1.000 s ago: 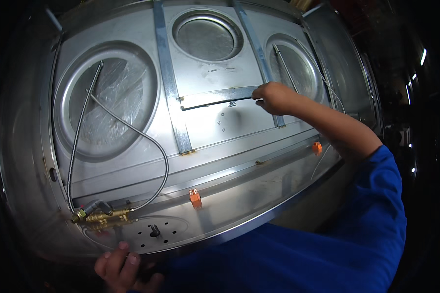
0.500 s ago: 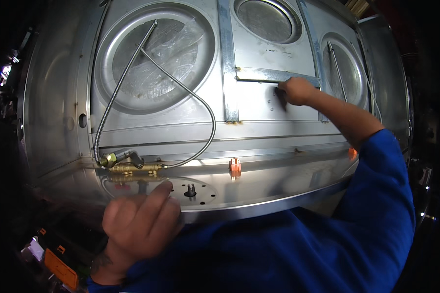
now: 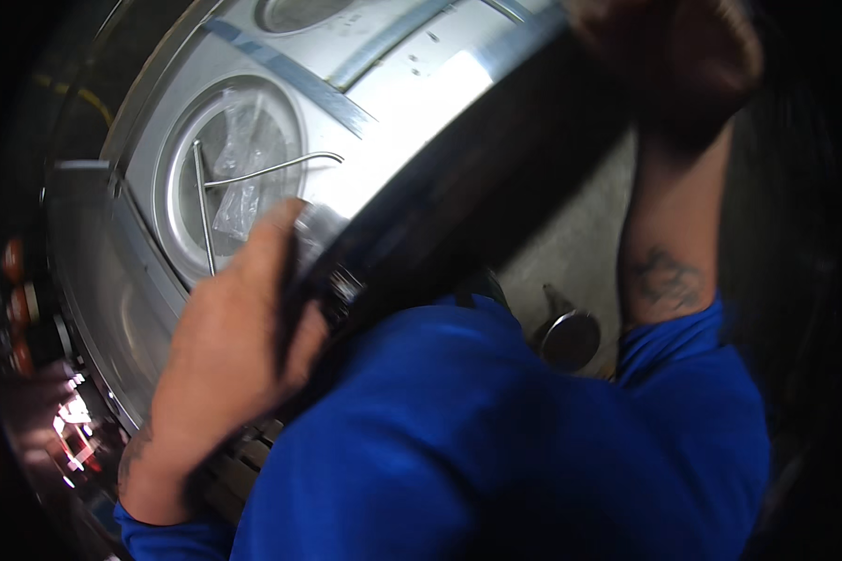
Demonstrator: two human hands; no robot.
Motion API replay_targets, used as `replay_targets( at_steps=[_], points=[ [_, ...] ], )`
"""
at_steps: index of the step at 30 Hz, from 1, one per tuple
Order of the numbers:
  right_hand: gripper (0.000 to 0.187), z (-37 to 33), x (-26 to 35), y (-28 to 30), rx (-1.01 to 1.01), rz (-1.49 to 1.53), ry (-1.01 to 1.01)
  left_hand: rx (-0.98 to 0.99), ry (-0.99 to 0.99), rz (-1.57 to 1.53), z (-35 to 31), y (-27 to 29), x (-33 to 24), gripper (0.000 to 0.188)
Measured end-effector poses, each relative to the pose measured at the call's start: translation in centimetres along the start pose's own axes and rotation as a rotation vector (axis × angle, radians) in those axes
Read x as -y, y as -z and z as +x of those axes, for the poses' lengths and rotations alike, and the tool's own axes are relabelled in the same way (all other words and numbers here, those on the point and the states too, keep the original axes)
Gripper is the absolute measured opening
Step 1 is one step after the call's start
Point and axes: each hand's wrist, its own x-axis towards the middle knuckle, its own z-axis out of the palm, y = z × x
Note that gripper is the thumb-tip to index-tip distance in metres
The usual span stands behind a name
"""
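A stainless steel appliance body [image 3: 398, 117] with round pressed wells lies tilted in front of me. Its front panel [image 3: 458, 178] runs slantwise from lower left to upper right, its near face in deep shadow. My left hand [image 3: 220, 341] is wrapped round the panel's left part, fingers on the upper side and thumb below. At the other end, my right hand [image 3: 678, 61] is against the panel, dark and smeared, its fingers not readable. Beyond the left hand, a metal hose [image 3: 271, 170] and crumpled clear plastic film [image 3: 239, 201] lie over the left well [image 3: 168, 192].
Steel side wall [image 3: 112, 271] borders the body on the left. Below the panel, a round metal piece [image 3: 571, 339] lies on the grey floor [image 3: 585, 252]. Orange and bright objects at the far left are blurred.
My right hand has left the crossbar for the panel's right end. My left hand has gone from a loose curl above the panel to gripping it. The view has swung round, and the appliance appears slanted.
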Motion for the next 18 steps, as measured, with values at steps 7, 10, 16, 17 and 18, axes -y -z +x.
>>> replay_targets(
  at_steps=[7, 10, 16, 17, 18],
  points=[
    [0.02, -17.5, -10.3, -10.8, -0.432, 0.146, -0.423, -0.065, -0.051, -0.094, 1.6, -1.5, 1.1, 0.065],
    [0.017, -17.5, -14.4, -11.5, -0.472, 0.148, -0.411, -0.007, -0.031, -0.108, 2.8, -1.1, 1.5, 0.07],
    [0.014, -15.8, -18.6, -11.1, -0.492, 0.212, -0.154, 0.058, -0.025, -0.168, 4.0, -0.8, 1.9, 0.072],
    [0.013, -15.6, -18.8, -10.9, -0.468, 0.12, -0.164, 0.029, 0.01, -0.134, 4.1, -0.8, 1.8, 0.071],
    [0.013, -15.4, -18.8, -10.8, -0.475, 0.149, -0.159, 0.052, -0.015, -0.155, 4.0, -0.9, 1.6, 0.07]
  ],
)
